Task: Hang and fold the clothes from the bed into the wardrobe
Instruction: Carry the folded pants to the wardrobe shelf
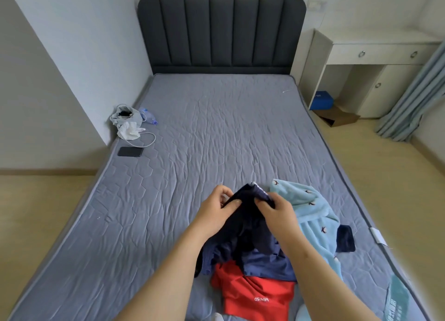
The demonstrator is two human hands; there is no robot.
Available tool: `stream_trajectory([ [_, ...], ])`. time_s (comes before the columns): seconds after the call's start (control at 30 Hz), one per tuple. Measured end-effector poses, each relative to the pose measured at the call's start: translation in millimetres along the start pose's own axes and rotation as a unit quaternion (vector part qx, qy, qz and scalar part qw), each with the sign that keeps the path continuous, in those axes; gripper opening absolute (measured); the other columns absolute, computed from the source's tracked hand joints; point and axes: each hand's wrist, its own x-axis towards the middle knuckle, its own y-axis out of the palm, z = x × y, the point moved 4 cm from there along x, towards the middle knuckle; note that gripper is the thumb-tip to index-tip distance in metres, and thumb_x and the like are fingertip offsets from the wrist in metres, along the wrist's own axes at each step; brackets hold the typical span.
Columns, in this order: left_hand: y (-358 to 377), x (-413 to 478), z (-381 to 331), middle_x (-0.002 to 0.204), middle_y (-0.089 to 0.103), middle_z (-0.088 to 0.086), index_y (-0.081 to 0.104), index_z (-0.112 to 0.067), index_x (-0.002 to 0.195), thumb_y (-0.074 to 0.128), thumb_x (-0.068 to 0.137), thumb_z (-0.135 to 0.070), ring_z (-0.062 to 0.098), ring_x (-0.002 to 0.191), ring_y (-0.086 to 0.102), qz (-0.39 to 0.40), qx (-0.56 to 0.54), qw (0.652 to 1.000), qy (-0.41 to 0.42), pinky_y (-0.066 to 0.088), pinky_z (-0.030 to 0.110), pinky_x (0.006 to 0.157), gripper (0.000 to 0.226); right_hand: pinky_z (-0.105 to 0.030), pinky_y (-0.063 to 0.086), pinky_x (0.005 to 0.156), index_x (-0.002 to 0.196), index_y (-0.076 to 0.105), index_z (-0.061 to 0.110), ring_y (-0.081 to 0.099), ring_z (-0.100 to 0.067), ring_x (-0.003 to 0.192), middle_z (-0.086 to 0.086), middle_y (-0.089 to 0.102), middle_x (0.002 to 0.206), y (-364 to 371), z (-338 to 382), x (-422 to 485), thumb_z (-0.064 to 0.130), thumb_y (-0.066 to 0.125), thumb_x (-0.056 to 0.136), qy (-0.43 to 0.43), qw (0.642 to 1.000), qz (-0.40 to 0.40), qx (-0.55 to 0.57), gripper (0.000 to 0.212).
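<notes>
- Bedroom layout: a bed (pixel 216 133) with a grey quilted mattress cover fills the view; a dark padded headboard (pixel 221 31) stands at the far end.
- Left hand (pixel 218 207): fingers curled, pinching the upper edge of the dark navy garment (pixel 250 226).
- Right hand (pixel 277 212): fingers curled, pinching the same edge just beside the left hand.
- Dark navy garment: raised at the top, with its lower part hanging onto the pile at the near end of the bed.
- Pile contents: a blue garment (pixel 267 263) lies over a red garment (pixel 255 294); a light blue patterned garment (pixel 310 210) lies on the right side, touching the pile.
- Left mattress edge: a phone (pixel 130 151), a white cable (pixel 144 140) and a plastic bag (pixel 125 118), well apart from the clothes.
- Right of bed: a white desk (pixel 375 53) and a curtain (pixel 414 92).
</notes>
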Motion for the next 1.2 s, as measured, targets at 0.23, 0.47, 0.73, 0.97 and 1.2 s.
stream_trajectory([
  [0.23, 20, -8, 22, 0.106, 0.067, -0.002, 0.06, -0.02, 0.111, 0.064, 0.074, -0.023, 0.014, 0.098, 0.062, 0.052, 0.06, 0.996, -0.035, 0.048, 0.032, 0.085, 0.037, -0.008, 0.034, 0.045, 0.066, 0.052, 0.016, 0.043, 0.002, 0.049, 0.013, 0.047, 0.05, -13, 28, -4, 0.014, 0.055, 0.088, -0.052, 0.983, -0.053, 0.168, 0.023],
  [0.47, -1, 1, 25, 0.099, 0.064, 0.013, 0.058, -0.014, 0.108, 0.044, 0.092, -0.005, 0.028, 0.091, 0.061, -0.083, -0.193, 0.953, -0.22, 0.052, 0.035, 0.079, 0.023, -0.026, 0.037, 0.058, 0.073, 0.052, 0.0, 0.043, -0.015, 0.064, -0.005, 0.045, 0.065, -27, 11, 0, 0.011, 0.062, 0.084, 0.001, 0.963, -0.09, 0.256, 0.019],
  [0.73, -3, 3, -42, 0.071, 0.071, 0.009, 0.065, -0.006, 0.088, 0.047, 0.09, -0.01, 0.018, 0.064, 0.068, 0.047, -0.36, 0.914, -0.18, 0.054, 0.027, 0.059, 0.018, -0.01, 0.046, 0.051, 0.074, 0.059, 0.011, 0.055, -0.002, 0.055, 0.003, 0.062, 0.066, 10, -8, -13, -0.01, 0.065, 0.075, 0.073, 0.969, 0.16, 0.171, 0.022],
  [0.97, -17, 7, -58, 0.059, 0.061, 0.008, 0.061, -0.003, 0.063, 0.042, 0.093, -0.016, 0.015, 0.055, 0.061, 0.035, -0.512, 0.842, -0.169, 0.053, 0.026, 0.062, 0.038, -0.029, 0.042, 0.06, 0.068, 0.053, 0.011, 0.05, -0.017, 0.06, -0.006, 0.054, 0.062, 15, -2, 5, 0.001, 0.056, 0.084, 0.133, 0.973, 0.078, 0.17, 0.019],
  [1.2, -105, 9, -52, 0.032, 0.031, -0.003, 0.033, -0.015, 0.027, 0.033, 0.093, -0.01, 0.011, 0.033, 0.035, -0.038, -0.604, 0.795, -0.04, 0.046, 0.016, 0.049, 0.065, -0.033, 0.038, 0.063, 0.078, 0.052, 0.008, 0.05, -0.023, 0.069, -0.013, 0.051, 0.073, 80, 67, 24, 0.001, 0.053, 0.085, 0.124, 0.955, 0.087, 0.254, 0.01],
])
